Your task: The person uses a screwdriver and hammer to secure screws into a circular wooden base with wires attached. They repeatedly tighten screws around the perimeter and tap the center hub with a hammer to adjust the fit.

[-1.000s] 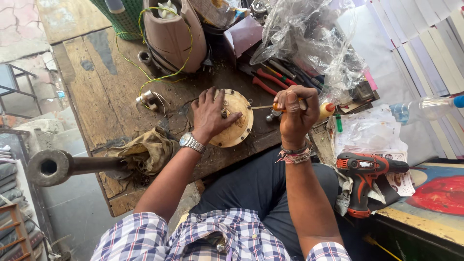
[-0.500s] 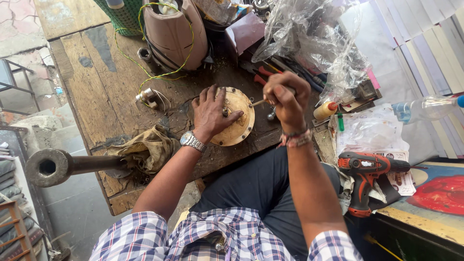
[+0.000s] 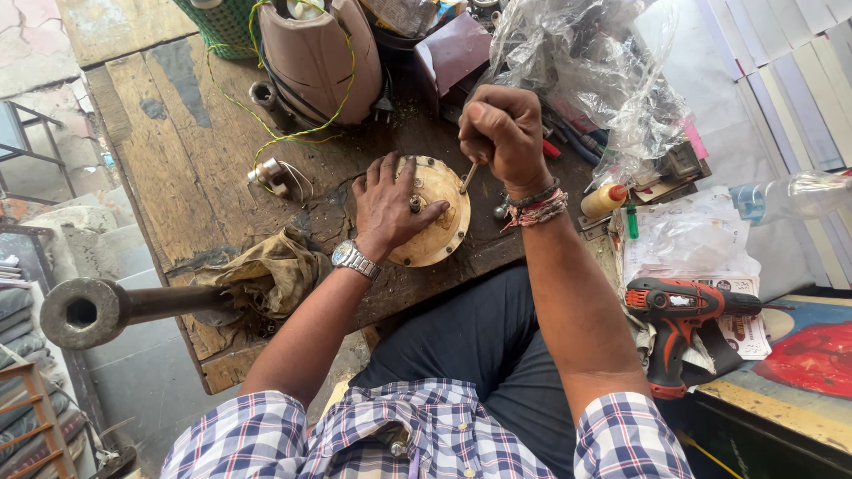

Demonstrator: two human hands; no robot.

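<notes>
Now the left hand lies spread flat on the round metal cover at frame centre, while the right hand grips a screwdriver at its rim; fastening seems unfinished.

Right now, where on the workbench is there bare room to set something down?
Bare wood lies at the bench's left part, bordered by the green wire, the small metal part and the rag. The far right is crowded: plastic bags, screwdrivers, glue bottle. Left hand covers the round plate.
</notes>
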